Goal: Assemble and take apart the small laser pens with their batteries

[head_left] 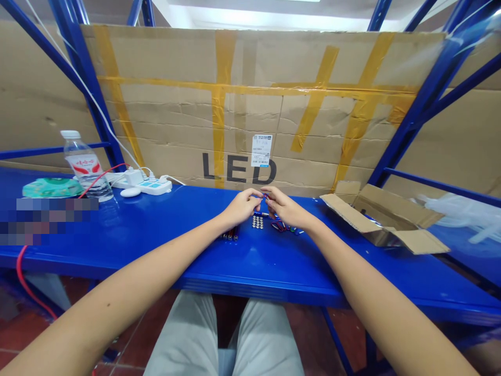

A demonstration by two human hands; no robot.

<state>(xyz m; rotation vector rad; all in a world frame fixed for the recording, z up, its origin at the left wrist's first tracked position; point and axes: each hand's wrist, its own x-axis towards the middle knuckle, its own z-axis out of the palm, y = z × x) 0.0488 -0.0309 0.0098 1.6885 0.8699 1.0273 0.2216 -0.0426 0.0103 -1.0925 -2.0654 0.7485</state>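
My left hand (241, 207) and my right hand (287, 207) meet above the blue table, fingertips nearly touching. The fingers of my right hand are closed on a small red-and-blue piece (266, 197), too small to name. My left hand is pinched beside it, and what it holds is hidden. Just below lie several small round silver discs (257, 222), like button cells, in rows. Several dark slim tubes with silver ends (230, 236) lie partly under my left hand. By my right wrist are coloured metal clips (278, 226), and a blue slim tube (260, 214) lies behind the discs.
An open cardboard box (376, 222) stands right, with clear plastic (465, 214) beyond it. At left are a water bottle (88, 167), a white power strip (154, 185) with cables and a green packet (50, 188). A taped cardboard sheet (176, 120) walls the back.
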